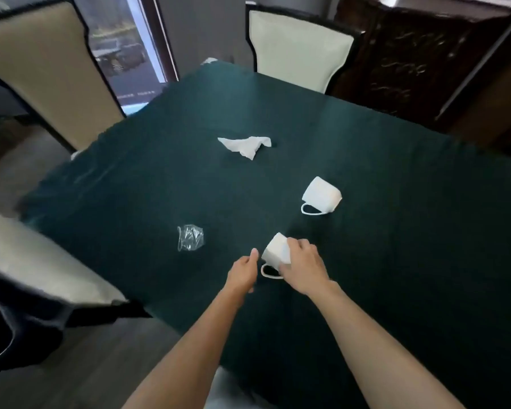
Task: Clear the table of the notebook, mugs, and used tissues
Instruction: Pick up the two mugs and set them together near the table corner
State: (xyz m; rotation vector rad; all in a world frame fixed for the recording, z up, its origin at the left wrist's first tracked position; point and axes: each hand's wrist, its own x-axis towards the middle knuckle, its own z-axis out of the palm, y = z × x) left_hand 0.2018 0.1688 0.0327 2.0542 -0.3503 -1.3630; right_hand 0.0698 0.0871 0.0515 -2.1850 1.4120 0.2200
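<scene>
Two white mugs rest on the dark green tablecloth (396,246). My right hand (303,267) is wrapped over the nearer mug (273,252), whose handle loop shows below my fingers. My left hand (244,271) hovers just left of that mug, fingers loosely curled and holding nothing. The second mug (321,193) sits farther back on the right, bottom up with its handle toward me. A crumpled white tissue (245,145) lies near the middle of the table. A clear crinkled plastic piece (190,237) lies to the left of my hands. No notebook is in view.
Cream chairs with dark frames stand around the table: one at the far left (42,69), one at the back (298,45), one close on the left (36,270). A dark carved cabinet (410,60) stands at the back right. A window is behind the left chair.
</scene>
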